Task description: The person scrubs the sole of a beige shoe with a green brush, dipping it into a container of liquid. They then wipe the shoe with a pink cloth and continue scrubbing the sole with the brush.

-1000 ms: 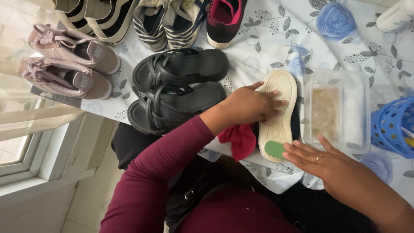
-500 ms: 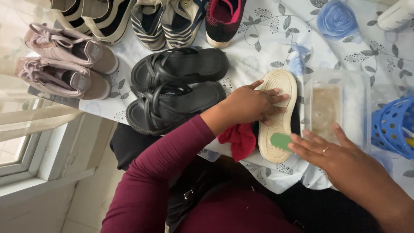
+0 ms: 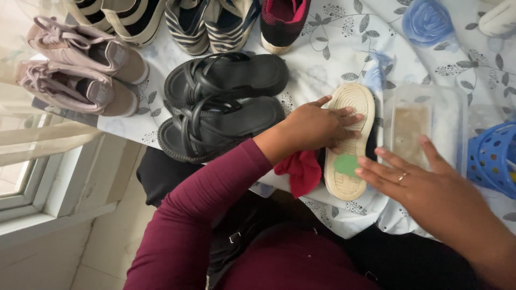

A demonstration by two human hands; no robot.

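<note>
The table cloth [image 3: 344, 48], white with a leaf and blue flower print, covers the whole work surface. At 10 o'clock lies a pair of pink lace-up boots [image 3: 80, 70]. At 11 to 12 o'clock, along the far edge, stand striped slip-ons [image 3: 209, 24] and a dark trainer with a pink lining [image 3: 282, 19]. Left of centre lies a pair of black strappy sandals [image 3: 220, 107], side by side. At 3 o'clock sit a clear plastic tub [image 3: 446, 115] holding cloudy liquid and, at the frame edge, a blue perforated basket [image 3: 492, 158].

At centre lies the shoe [image 3: 352, 99], turned over with its pale ridged sole up. The left hand [image 3: 314, 126] lies flat on the sole, fingers spread, pressing it down; it grips nothing. A red cloth [image 3: 298, 172] lies just beside the shoe at 6 o'clock. The right hand [image 3: 424, 185], fingers extended, presses a green sponge [image 3: 346, 164] against the heel end of the sole; it presses rather than clasps.
</note>
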